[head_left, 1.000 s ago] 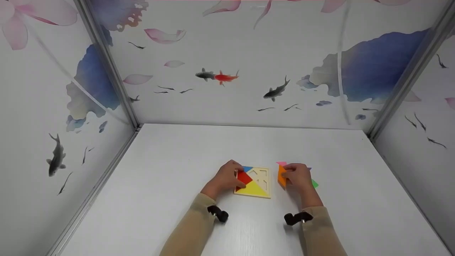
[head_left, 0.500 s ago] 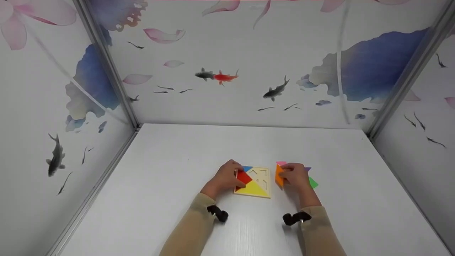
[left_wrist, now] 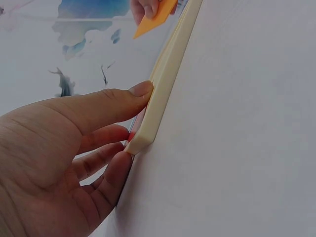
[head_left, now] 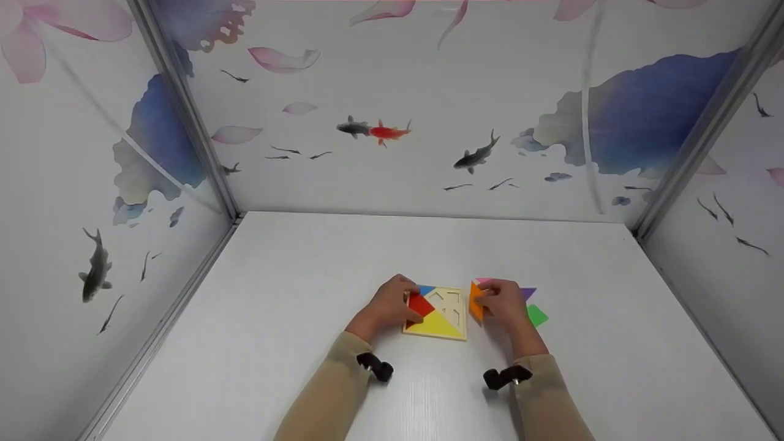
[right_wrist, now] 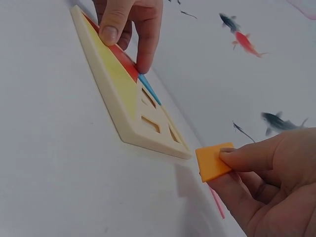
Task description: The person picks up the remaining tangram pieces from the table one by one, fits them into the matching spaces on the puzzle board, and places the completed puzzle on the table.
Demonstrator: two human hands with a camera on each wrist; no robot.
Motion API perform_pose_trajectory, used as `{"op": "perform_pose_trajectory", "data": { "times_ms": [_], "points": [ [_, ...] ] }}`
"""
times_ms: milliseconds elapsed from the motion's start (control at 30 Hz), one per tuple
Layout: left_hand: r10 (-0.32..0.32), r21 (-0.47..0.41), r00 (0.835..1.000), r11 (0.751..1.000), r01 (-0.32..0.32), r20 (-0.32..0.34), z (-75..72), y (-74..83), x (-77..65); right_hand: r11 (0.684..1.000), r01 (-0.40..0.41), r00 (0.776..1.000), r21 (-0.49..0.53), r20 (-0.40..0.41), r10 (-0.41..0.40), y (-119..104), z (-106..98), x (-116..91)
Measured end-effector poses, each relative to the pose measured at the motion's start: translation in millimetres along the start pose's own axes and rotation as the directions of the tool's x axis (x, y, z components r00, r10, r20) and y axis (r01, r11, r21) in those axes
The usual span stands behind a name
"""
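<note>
A cream wooden tangram board (head_left: 454, 315) lies on the table, with a yellow triangle (head_left: 437, 327), a red piece (head_left: 422, 306) and a blue piece (head_left: 427, 290) in it. Its right part shows bare recesses. My left hand (head_left: 389, 307) grips the board's left side, thumb and fingers at the edge and over the red piece, as the left wrist view (left_wrist: 54, 138) also shows from low down. Just right of the board my right hand (head_left: 508, 304) pinches an orange tangram piece (right_wrist: 213, 162) between thumb and fingers, tilted and apart from the board.
Near the right hand lie a pink piece (head_left: 482, 280), partly hidden, a purple piece (head_left: 528, 294) and a green piece (head_left: 537, 315). White panels with painted fish and petals (head_left: 392, 131) enclose the white table (head_left: 275, 294) at the back and sides.
My right hand has moved slightly left toward the board with the orange piece, uncovering more of the purple and green pieces. The left hand and board have stayed in place.
</note>
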State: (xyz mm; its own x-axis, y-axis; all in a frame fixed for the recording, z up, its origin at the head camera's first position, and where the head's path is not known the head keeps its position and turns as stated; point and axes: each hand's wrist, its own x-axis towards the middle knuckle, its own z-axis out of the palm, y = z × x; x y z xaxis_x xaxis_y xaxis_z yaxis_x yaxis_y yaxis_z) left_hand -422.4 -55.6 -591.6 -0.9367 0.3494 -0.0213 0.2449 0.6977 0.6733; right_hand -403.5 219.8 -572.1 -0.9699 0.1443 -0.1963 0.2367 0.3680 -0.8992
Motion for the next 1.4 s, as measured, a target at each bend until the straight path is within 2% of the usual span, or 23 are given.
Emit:
{"op": "perform_pose_trajectory", "data": {
  "times_ms": [600,900,1400],
  "points": [
    [0.011,-0.021,1.0,1.0,-0.011,0.014,-0.8,-0.5,0.6,0.999,-0.025,1.0,-0.034,0.009,0.025,1.2,6.5,0.0],
    [-0.007,0.014,1.0,1.0,0.007,0.01,-1.0,1.2,0.3,0.999,0.038,0.999,-0.027,0.014,-0.038,2.8,9.5,-4.3],
    [-0.021,-0.001,1.0,1.0,0.021,0.008,-1.8,3.2,-1.4,0.999,0.01,0.999,-0.037,0.035,-0.008,2.4,12.4,-1.2]
  ]
}}
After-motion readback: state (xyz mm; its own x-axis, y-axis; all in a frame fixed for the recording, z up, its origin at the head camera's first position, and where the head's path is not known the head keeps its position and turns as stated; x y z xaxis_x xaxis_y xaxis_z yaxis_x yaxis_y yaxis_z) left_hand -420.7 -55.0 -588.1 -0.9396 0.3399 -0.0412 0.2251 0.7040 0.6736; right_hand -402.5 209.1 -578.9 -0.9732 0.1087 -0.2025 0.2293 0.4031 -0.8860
